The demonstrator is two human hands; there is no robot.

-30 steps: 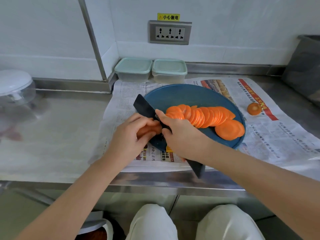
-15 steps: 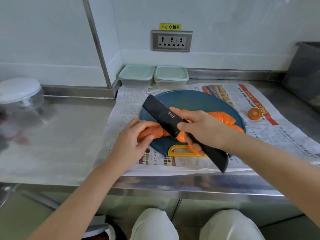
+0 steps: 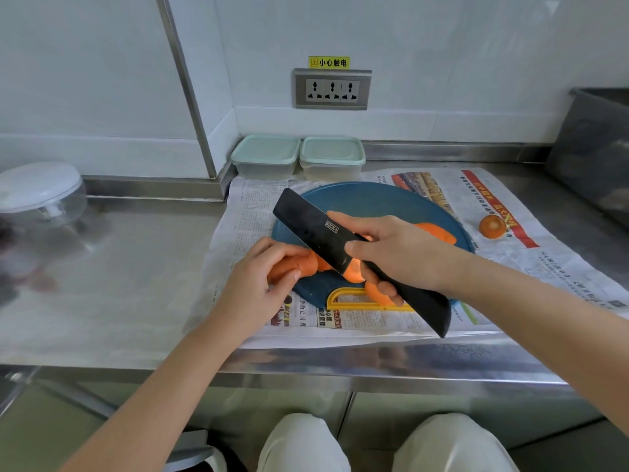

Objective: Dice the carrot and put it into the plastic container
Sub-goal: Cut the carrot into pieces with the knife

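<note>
My left hand point(image 3: 253, 287) grips the uncut carrot piece point(image 3: 295, 265) at the left rim of the round blue cutting board point(image 3: 371, 202). My right hand point(image 3: 398, 255) holds a black knife point(image 3: 313, 226), its blade lifted and tilted over the carrot, tip pointing to the far left. My right hand and the blade hide most of the carrot slices point(image 3: 439, 231) on the board. Two lidded plastic containers, one on the left point(image 3: 266, 156) and one on the right point(image 3: 332, 157), stand against the back wall.
Newspaper point(image 3: 510, 267) covers the steel counter under the board. A carrot end point(image 3: 492, 226) lies on the paper to the right. A yellow peeler point(image 3: 357, 299) sits at the board's near edge. A clear lidded bowl point(image 3: 41, 195) is far left, a grey bin point(image 3: 595, 148) far right.
The knife has come up off the carrot and swung flat over the board, my right hand moving right across the slices. My left hand stays on the carrot piece.
</note>
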